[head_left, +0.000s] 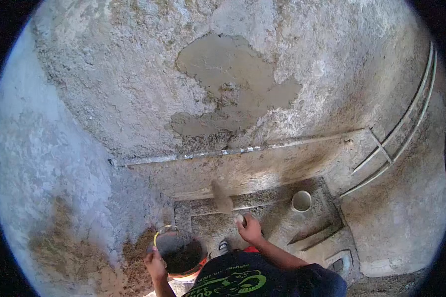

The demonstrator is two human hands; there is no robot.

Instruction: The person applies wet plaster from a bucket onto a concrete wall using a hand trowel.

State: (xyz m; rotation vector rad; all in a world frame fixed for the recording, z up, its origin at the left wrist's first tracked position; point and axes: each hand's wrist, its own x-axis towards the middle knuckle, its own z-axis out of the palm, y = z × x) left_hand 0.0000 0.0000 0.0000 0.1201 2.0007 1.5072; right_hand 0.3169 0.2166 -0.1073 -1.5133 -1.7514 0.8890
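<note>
As the right hand [250, 230] grips the trowel [223, 202], hold it flat

While the trowel is at six o'clock, the left hand [156, 267] pinches the bucket's [197, 269] edge at seven. A still bucket should mean fewer spills.

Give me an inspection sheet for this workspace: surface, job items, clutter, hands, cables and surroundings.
Surface: rough, blotchy wall with a smoother, irregular grey-brown patch.
Job items: trowel-like tool; bucket with yellow and orange at its edge, dark inside.
Clutter: pale round container right of the tool, its open end showing.
Hands: left hand grips the bucket's edge; right hand holds the tool's handle.
Cables: nothing seen for certain; pale pipe-like lines curve along the right side.
Surroundings: pale strip below the patch; brown, soil-like material left of the bucket.
</note>
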